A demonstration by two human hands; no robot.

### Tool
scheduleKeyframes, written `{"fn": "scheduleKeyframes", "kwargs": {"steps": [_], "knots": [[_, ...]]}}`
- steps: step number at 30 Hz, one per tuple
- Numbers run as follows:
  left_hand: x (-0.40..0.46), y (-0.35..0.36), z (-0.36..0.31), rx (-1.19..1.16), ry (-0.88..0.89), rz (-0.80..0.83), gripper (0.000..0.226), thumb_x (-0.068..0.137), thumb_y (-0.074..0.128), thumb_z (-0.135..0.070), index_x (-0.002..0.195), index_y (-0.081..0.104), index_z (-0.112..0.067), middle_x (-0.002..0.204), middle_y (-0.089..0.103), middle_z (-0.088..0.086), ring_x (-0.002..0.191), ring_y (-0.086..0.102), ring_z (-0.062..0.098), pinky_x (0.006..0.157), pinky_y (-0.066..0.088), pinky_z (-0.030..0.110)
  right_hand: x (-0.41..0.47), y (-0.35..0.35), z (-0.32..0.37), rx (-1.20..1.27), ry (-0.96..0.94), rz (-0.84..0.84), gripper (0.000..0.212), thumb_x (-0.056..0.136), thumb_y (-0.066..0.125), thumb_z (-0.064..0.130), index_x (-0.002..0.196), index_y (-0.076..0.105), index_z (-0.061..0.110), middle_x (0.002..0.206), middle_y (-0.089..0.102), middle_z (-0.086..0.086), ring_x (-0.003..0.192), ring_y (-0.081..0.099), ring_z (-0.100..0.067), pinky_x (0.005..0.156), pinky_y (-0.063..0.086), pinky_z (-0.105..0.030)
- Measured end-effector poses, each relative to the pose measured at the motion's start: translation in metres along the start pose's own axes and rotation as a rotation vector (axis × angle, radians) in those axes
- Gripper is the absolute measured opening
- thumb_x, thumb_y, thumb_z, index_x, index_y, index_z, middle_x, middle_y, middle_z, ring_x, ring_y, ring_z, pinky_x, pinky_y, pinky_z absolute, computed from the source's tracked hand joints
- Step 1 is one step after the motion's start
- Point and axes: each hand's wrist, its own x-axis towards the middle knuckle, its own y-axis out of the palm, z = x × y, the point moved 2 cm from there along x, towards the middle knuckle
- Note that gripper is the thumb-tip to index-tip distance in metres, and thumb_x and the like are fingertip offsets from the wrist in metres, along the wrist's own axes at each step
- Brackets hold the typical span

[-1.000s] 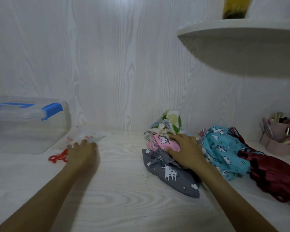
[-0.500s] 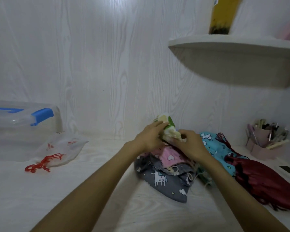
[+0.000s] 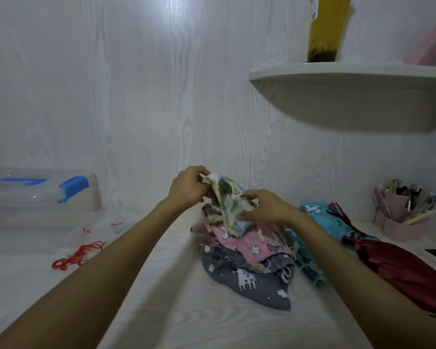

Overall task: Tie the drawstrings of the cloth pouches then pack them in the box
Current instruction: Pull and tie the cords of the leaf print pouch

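Evidently early stage | left hand (image 3: 186, 188) and right hand (image 3: 264, 206) both pinched leaf-print pouch (image 3: 228, 205), raised above pouch pile (image 3: 247, 255) under hands | white pouch with red cord (image 3: 91, 235) lay far left of left hand, beside lidded clear box (image 3: 35, 195) | nothing seen packed; pile judged untied.

No text, brand or number can be read here. The yellow bottle (image 3: 328, 26) on the shelf (image 3: 350, 71) bears a small label at its left edge. Its print is too small to read.
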Motion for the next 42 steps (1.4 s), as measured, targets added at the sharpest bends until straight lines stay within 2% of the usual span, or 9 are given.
{"fn": "scheduleKeyframes", "kwargs": {"steps": [2, 6, 11, 14, 17, 20, 26, 38, 42], "knots": [[0.001, -0.021, 0.005, 0.050, 0.009, -0.035, 0.011, 0.085, 0.055, -0.020, 0.087, 0.066, -0.019, 0.081, 0.074, 0.006, 0.073, 0.072, 0.019, 0.066, 0.059, 0.036, 0.009, -0.006, 0.015, -0.005, -0.060, -0.188, 0.008, 0.084, 0.066, 0.021, 0.092, 0.068, 0.021, 0.086, 0.067, 0.000, 0.080, 0.059, -0.018, 0.068, 0.041, -0.026], [0.013, -0.055, 0.010, 0.094, -0.060, -0.086, 0.021, 0.091, 0.052, -0.030, 0.090, 0.071, -0.021, 0.081, 0.075, 0.004, 0.070, 0.073, 0.018, 0.066, 0.055, 0.030, 0.038, -0.019, 0.041, 0.017, -0.113, -0.280, 0.034, 0.089, 0.058, 0.021, 0.057, 0.052, 0.028, 0.056, 0.049, 0.003, 0.054, 0.043, -0.010, 0.053, 0.029, -0.028], [0.039, -0.068, 0.013, -0.166, -0.205, 0.048, 0.021, 0.091, 0.057, -0.013, 0.110, 0.060, -0.006, 0.109, 0.064, 0.017, 0.101, 0.064, 0.031, 0.088, 0.054, 0.040, 0.076, -0.023, 0.058, 0.105, -0.076, -0.210, 0.028, 0.091, 0.055, 0.017, 0.064, 0.057, 0.015, 0.063, 0.053, -0.005, 0.064, 0.055, -0.022, 0.061, 0.050, -0.035], [0.029, -0.066, 0.013, 0.006, -0.268, 0.213, 0.078, 0.087, 0.067, -0.029, 0.149, 0.021, -0.017, 0.150, 0.032, 0.007, 0.128, 0.043, 0.028, 0.094, 0.043, 0.039, 0.084, -0.023, 0.049, 0.225, -0.037, -0.231, 0.024, 0.092, 0.054, 0.017, 0.075, 0.064, 0.004, 0.072, 0.059, -0.010, 0.065, 0.058, -0.023, 0.060, 0.054, -0.034], [-0.014, -0.055, 0.033, 0.631, -0.444, 0.692, 0.079, 0.090, 0.047, -0.055, 0.151, 0.016, -0.015, 0.155, 0.026, 0.003, 0.137, 0.036, 0.026, 0.101, 0.039, 0.033, 0.079, -0.016, 0.033, 0.419, -0.012, -0.195, 0.018, 0.093, 0.052, 0.017, 0.084, 0.062, 0.005, 0.077, 0.061, -0.011, 0.062, 0.058, -0.019, 0.050, 0.052, -0.024], [-0.064, -0.016, 0.061, 0.468, -0.414, 0.990, 0.087, 0.083, 0.048, -0.067, 0.151, 0.018, -0.023, 0.156, 0.026, -0.002, 0.141, 0.031, 0.020, 0.115, 0.029, 0.035, 0.075, -0.004, 0.020, 0.824, 0.093, 0.003, 0.015, 0.097, 0.048, 0.021, 0.092, 0.061, 0.017, 0.093, 0.062, -0.010, 0.079, 0.061, -0.021, 0.074, 0.056, -0.040], [-0.071, 0.091, 0.061, 0.187, -0.150, 0.590, 0.076, 0.061, 0.049, -0.084, 0.122, 0.045, -0.038, 0.131, 0.056, -0.006, 0.116, 0.055, 0.020, 0.098, 0.045, 0.034, 0.077, -0.016, 0.010, 1.056, 0.086, 0.005, 0.018, 0.099, 0.044, 0.024, 0.096, 0.061, 0.022, 0.095, 0.069, -0.003, 0.084, 0.067, -0.018, 0.075, 0.056, -0.043], [0.005, 0.124, 0.017, 0.116, -0.246, 0.650, 0.073, 0.075, 0.062, -0.066, 0.133, 0.051, -0.021, 0.138, 0.052, 0.005, 0.124, 0.051, 0.025, 0.106, 0.041, 0.035, 0.083, -0.089, 0.002, 1.003, -0.068, -0.281, 0.025, 0.097, 0.047, 0.025, 0.121, 0.054, 0.017, 0.112, 0.068, -0.007, 0.096, 0.067, -0.020, 0.086, 0.056, -0.038], [0.013, 0.038, 0.017, -0.780, -0.594, 0.567, 0.095, 0.083, 0.028, -0.075, 0.132, 0.042, 0.005, 0.136, 0.050, 0.020, 0.101, 0.061, 0.031, 0.081, 0.057, 0.036, 0.077, -0.087, 0.031, 1.020, -0.112, -0.196, 0.019, 0.100, 0.042, 0.022, 0.114, 0.054, 0.017, 0.102, 0.066, -0.005, 0.083, 0.068, -0.013, 0.074, 0.056, -0.028]]}}
